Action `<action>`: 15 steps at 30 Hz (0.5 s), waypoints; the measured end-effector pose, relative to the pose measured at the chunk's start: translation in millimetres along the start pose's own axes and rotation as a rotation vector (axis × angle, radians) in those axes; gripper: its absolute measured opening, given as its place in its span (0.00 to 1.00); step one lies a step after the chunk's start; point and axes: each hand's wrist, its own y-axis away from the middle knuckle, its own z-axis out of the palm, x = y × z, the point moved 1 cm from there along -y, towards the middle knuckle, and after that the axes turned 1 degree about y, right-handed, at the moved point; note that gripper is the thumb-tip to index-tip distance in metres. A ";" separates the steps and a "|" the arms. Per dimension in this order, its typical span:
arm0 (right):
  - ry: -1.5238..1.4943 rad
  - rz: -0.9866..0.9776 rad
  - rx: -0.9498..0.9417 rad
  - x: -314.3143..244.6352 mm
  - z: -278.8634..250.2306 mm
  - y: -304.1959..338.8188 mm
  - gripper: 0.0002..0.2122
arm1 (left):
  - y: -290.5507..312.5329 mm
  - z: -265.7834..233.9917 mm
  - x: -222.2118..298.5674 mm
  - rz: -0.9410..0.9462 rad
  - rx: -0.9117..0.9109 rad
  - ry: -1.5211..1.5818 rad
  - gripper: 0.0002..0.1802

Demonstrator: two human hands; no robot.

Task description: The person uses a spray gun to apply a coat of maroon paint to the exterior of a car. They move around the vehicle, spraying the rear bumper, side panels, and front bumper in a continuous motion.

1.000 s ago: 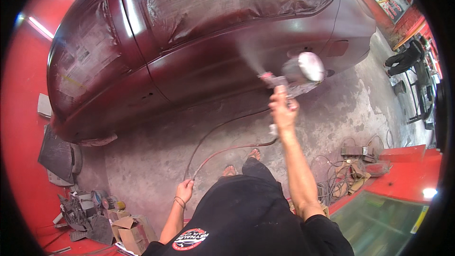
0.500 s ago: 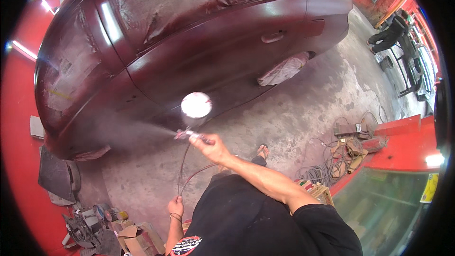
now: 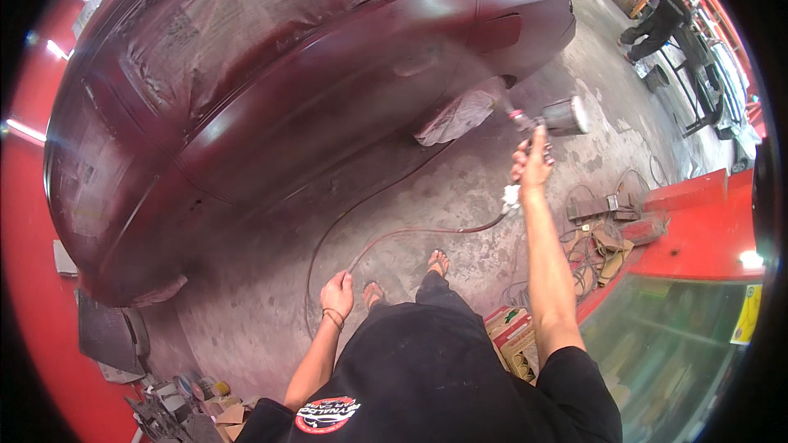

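Observation:
In my right hand (image 3: 533, 166) is a paint spray gun (image 3: 525, 121), gripped by its handle with a pale cup on top. A fine mist leaves its nozzle toward the rear side of a dark maroon car (image 3: 328, 107). My left hand (image 3: 336, 295) is closed around the air hose (image 3: 394, 235), which runs across to the gun's handle, where something white is wrapped. Plastic and paper masking (image 3: 271, 20) covers the car windows. A pale cover (image 3: 460, 116) hides the rear wheel, just left of the gun.
Hose loops over the concrete floor (image 3: 246, 303) in front of my feet. Boxes (image 3: 513, 336) stand by my right side, near cables and scraps (image 3: 603, 250). More clutter (image 3: 185, 410) lies at lower left. A person in dark clothes (image 3: 661, 20) bends at a stand, far right.
My right hand has swung the spray gun from the car's front part right to the rear wheel, tilting it. My left hand has moved up and right with the hose.

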 end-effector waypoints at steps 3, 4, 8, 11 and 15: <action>-0.044 -0.073 0.152 -45.1 -47.1 -50.4 0.30 | -26.8 15.6 50.4 0.120 -0.009 0.029 0.22; -0.078 -0.104 0.200 -57.4 -63.1 -64.3 0.30 | -32.4 21.7 62.3 0.168 0.010 0.047 0.22; -0.132 -0.188 0.391 -75.4 -111.3 -103.2 0.30 | -42.2 31.7 98.9 0.200 -0.032 0.068 0.22; -0.145 -0.152 0.392 -60.8 -101.1 -88.6 0.30 | -35.8 29.8 88.7 0.176 -0.021 0.043 0.21; -0.089 -0.012 0.223 -2.3 -55.9 -42.5 0.28 | -16.5 11.4 45.8 0.050 -0.036 0.021 0.21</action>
